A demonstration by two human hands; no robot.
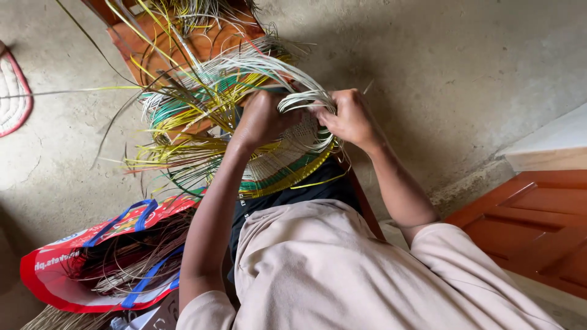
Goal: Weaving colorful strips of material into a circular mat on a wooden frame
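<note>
Floor [465, 67] is bare grey concrete, rough and stained, w/ shadow across the far side. Far left edge: part of a white quilted mat [11, 91] w/ red trim. Near left on the floor lies a red woven-plastic bag [55, 269] w/ blue handles, stuffed w/ thin brown and pale strips. Far centre-left, an orange-brown wooden stool [208, 40] sits behind a tangle of loose strands.

Centre: half-woven round basket [278, 168], held above the person's lap, near the stool; tight pale weave at the middle, green and yellow bands at the rim, long white, yellow and green strips fanning out left and far, springy and curved. Left hand [260, 119] is clenched on the weave, fingers hidden behind the strands. Right hand [348, 119], just right of it, has fingers pinching a looped bunch of white strips [306, 101]. Beige shirt [342, 269] fills the near centre.

Right: pale stone step [550, 146], then a red-brown panelled wooden door [532, 226] near right.
</note>
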